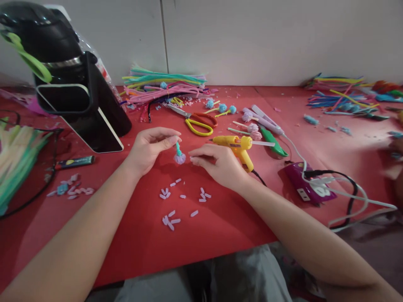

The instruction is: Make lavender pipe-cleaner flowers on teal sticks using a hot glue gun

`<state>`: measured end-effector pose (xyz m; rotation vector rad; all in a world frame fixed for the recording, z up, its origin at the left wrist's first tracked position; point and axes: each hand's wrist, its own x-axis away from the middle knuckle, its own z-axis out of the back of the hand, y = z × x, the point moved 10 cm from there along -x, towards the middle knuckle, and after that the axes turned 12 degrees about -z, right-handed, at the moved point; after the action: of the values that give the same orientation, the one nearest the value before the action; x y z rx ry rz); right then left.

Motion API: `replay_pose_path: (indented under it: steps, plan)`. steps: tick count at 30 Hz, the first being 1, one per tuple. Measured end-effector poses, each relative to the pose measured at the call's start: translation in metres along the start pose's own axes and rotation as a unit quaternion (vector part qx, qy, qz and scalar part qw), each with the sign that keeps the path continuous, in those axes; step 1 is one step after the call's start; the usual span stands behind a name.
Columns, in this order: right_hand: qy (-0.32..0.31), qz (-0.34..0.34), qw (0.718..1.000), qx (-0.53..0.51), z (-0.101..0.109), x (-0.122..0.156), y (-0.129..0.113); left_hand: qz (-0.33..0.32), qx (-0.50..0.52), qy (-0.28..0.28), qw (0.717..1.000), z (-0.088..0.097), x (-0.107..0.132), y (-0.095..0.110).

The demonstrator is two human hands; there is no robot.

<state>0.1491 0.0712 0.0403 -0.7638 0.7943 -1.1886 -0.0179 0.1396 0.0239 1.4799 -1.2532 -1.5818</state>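
Note:
My left hand (154,147) pinches the teal stem of a small pipe-cleaner flower (179,157), whose lilac head hangs downward. Just right of that head is my right hand (217,161), with thumb and forefinger pressed together; a tiny pale bit may be at the fingertips, too small to make out. Below both hands, short lilac pipe-cleaner pieces (165,193) lie in small loose groups on the red table (141,247). Behind the right hand rests a yellow hot glue gun (234,142) with a glue stick in its back.
Scissors (198,123), finished pompom flowers (222,108), a lilac hair straightener (264,119) and pipe-cleaner bundles (166,82) lie farther back. At left stands a black bottle (107,100) with a phone-like device (91,121). A purple power strip (305,184) with cables sits right.

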Motion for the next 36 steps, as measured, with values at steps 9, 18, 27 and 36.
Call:
replay_pose_path:
  steps: [9, 18, 27, 36]
  plan:
    - [0.001, -0.044, 0.999, -0.028, 0.000, 0.000, 0.000, -0.021, 0.023, -0.014, 0.999, -0.008, 0.002, 0.007]
    - [-0.040, -0.141, 0.974, -0.175, -0.012, -0.003, 0.023, -0.030, -0.027, 0.002, 0.999, -0.009, 0.004, 0.013]
    - [-0.046, -0.163, 0.967, -0.191, -0.018, -0.005, 0.029, -0.034, -0.051, 0.016, 0.998, -0.011, 0.007, 0.017]
    - [-0.023, -0.187, 0.972, -0.140, -0.016, -0.004, 0.030, -0.036, -0.059, 0.016, 0.997, -0.012, 0.008, 0.017]
